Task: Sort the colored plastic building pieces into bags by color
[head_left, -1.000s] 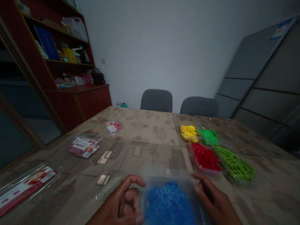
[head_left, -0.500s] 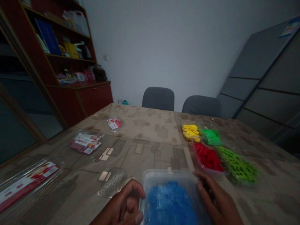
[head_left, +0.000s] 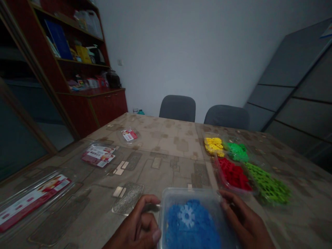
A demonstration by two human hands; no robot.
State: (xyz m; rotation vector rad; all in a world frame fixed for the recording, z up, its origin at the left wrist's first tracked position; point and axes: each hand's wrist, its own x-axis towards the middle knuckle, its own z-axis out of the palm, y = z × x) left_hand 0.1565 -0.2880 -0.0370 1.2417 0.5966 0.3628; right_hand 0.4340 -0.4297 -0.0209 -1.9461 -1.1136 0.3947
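Observation:
A clear plastic container (head_left: 229, 226) filled with blue plastic pieces (head_left: 181, 230) stands at the near edge of the view. One pale, gear-shaped piece (head_left: 186, 215) shows on top of the blue heap. My left hand (head_left: 142, 224) grips the container's left side, with fingers curled and thumb against the wall. On the other side, my right hand (head_left: 242, 218) holds the right edge, its fingertips at the far right corner. The container's near end is cut off by the frame. Whether a lid covers it, I cannot tell.
On the right sit clear containers of yellow pieces (head_left: 214, 145), green pieces (head_left: 237, 151), red pieces (head_left: 234, 174) and light-green pieces (head_left: 269, 183). Labelled clear plastic lids (head_left: 36, 199) lie along the left of the patterned table (head_left: 166, 141). Two grey chairs (head_left: 177, 108) stand behind.
The view has shifted a little, so the scene sits slightly further right. The pale gear shape on the blue heap now shows clearly. Both hands keep their hold on the container.

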